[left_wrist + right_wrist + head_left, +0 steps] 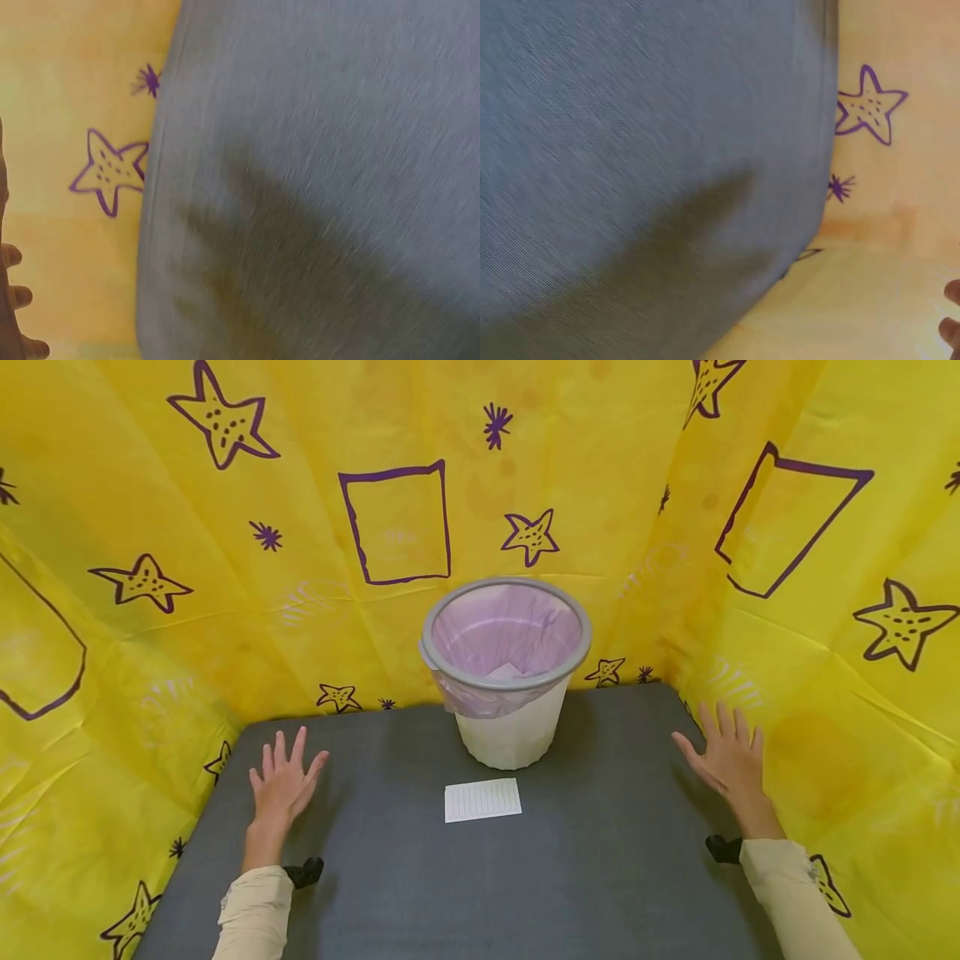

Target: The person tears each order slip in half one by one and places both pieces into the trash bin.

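Observation:
My left hand (281,785) hovers over the left side of the grey table with its fingers spread and nothing in it. On the far right side, my right hand (729,764) is likewise spread and holds nothing. Between them, toward the back, stands a white waste bin (513,735) with a grey rim and a pale purple liner bag (487,627). Something white, perhaps paper (505,672), lies inside the bin. In front of it a small lined white card (482,800) lies flat. The wrist views catch only fingertips at their outer edges, with hand shadows on the cloth.
A dark grey cloth covers the table (480,893). Yellow curtains (300,652) with purple stars and outlined shapes close in the back and both sides. Black straps with a small dark device (303,872) sit at each wrist.

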A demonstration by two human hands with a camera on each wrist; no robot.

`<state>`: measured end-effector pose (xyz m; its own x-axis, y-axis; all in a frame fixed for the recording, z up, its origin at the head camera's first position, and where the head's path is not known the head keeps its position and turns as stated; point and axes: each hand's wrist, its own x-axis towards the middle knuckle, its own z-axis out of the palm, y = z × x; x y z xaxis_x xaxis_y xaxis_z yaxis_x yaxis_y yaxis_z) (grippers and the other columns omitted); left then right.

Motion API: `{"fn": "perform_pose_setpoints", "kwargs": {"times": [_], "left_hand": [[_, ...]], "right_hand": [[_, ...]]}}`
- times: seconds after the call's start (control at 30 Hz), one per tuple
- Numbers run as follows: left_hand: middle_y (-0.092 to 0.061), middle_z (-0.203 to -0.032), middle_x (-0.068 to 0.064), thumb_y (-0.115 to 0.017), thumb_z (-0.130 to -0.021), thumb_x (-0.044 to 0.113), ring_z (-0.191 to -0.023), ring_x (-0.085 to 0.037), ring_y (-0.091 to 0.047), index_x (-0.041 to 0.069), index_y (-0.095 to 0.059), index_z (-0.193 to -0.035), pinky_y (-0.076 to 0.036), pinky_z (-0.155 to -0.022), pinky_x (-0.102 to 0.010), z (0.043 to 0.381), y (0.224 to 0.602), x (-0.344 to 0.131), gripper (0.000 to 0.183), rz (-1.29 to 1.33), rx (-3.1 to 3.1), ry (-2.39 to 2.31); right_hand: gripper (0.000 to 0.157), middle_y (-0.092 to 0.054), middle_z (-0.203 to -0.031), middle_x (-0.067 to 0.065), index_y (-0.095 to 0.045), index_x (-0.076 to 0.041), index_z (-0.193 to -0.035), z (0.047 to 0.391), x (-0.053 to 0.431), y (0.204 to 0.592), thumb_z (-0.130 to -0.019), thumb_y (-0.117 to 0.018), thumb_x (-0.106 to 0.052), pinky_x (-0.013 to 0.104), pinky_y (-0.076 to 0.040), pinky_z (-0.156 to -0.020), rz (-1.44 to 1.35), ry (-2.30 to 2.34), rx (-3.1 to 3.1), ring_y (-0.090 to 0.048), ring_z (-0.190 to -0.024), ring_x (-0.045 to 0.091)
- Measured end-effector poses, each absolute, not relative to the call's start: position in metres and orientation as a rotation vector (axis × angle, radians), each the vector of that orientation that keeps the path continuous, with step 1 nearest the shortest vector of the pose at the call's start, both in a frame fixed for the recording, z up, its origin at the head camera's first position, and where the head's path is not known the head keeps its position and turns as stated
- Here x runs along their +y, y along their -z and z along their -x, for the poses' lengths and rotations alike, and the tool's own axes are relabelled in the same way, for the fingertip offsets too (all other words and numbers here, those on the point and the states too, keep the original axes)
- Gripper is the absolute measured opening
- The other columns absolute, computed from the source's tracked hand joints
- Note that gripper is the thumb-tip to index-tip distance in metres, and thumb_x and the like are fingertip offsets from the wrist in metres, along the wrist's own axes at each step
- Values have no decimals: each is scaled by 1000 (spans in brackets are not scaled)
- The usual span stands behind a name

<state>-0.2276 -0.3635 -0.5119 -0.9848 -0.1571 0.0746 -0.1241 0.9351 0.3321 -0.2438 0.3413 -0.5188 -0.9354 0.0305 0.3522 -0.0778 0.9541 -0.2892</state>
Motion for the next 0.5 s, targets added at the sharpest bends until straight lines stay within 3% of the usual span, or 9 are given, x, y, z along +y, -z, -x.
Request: {"fn": "perform_pose_setpoints", "kwargs": {"times": [0.23,0.5], "left_hand": [[-3,-161,-27,-33,-97,65,-144,-55,-4,21,-6,-157,-1,-104,-80,212,526,-327,79,-215,-2993,528],[-4,-162,-22,-32,-96,67,-147,-50,-5,24,-7,-157,-3,-108,-76,208,547,-282,79,-194,-3063,563]], "right_hand": [[73,-33,-149,29,-36,-10,-148,228,323,538,-94,-47,-58,77,-11,-103,0,-459,-2783,-23,-136,53],[75,-29,-154,27,-33,-11,-150,226,285,556,-94,-47,-59,74,-11,-108,-11,-567,-2830,-22,-140,51]]}}
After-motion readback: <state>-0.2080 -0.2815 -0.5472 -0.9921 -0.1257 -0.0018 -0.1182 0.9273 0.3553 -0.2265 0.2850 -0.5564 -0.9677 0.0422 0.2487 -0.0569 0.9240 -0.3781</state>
